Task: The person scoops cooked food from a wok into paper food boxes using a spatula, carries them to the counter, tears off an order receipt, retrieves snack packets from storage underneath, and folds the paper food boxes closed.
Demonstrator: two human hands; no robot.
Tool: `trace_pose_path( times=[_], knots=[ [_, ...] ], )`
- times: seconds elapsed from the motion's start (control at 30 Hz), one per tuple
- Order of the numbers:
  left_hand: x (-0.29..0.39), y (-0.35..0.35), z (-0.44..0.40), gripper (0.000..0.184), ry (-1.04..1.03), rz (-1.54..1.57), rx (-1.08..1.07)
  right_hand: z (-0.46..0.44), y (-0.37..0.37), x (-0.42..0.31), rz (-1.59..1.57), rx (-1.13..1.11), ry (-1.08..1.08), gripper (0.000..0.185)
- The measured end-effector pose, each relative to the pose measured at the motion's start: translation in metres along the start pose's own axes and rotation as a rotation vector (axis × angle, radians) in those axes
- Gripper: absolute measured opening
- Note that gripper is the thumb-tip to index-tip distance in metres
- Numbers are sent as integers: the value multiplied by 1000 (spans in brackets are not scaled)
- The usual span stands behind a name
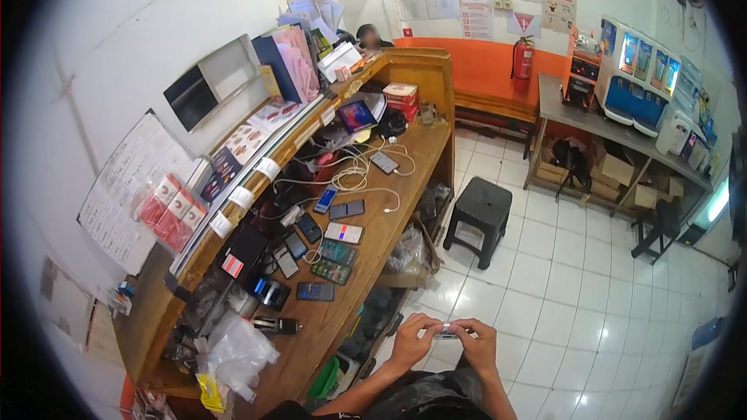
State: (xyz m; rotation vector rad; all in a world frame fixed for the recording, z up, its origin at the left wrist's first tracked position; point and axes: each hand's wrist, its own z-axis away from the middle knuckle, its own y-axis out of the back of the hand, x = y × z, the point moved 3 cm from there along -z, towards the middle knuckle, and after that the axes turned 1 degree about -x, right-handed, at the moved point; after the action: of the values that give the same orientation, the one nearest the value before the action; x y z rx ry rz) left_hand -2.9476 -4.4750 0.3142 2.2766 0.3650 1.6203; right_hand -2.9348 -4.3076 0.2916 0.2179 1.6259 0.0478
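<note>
Low in front of me, my left hand (412, 341) and my right hand (476, 344) meet at the fingertips. Between them they pinch a small white-and-dark item (446, 332), mostly covered by the fingers; its kind cannot be made out. Both hands are closed on it, above my lap and the tiled floor. To their left is the wooden desk (311, 358). Several phones lie on it, among them a dark phone (316, 292), a phone with a bright screen (345, 232) and a phone on a cable (384, 162).
White cables (354, 175) tangle on the desk, with clear plastic bags (237, 354) at its near end. A black stool (478, 218) stands on the tiled floor. Beyond are a metal table (560, 101) with a drink dispenser (638, 70), a fire extinguisher (522, 58) and a person (373, 37).
</note>
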Motion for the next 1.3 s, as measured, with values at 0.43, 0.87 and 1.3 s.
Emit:
trace_pose_path(
  times=[0.43,0.87,1.3],
  knots=[
    [39,-188,-197,7,-69,85,17,-205,195,8,125,-18,151,10],
    [34,-276,-331,6,-14,125,-40,-351,282,36,110,-140,-15,14],
    [-30,-284,-512,10,41,158,-58,-553,250,32,199,-244,350,12]
  ],
)
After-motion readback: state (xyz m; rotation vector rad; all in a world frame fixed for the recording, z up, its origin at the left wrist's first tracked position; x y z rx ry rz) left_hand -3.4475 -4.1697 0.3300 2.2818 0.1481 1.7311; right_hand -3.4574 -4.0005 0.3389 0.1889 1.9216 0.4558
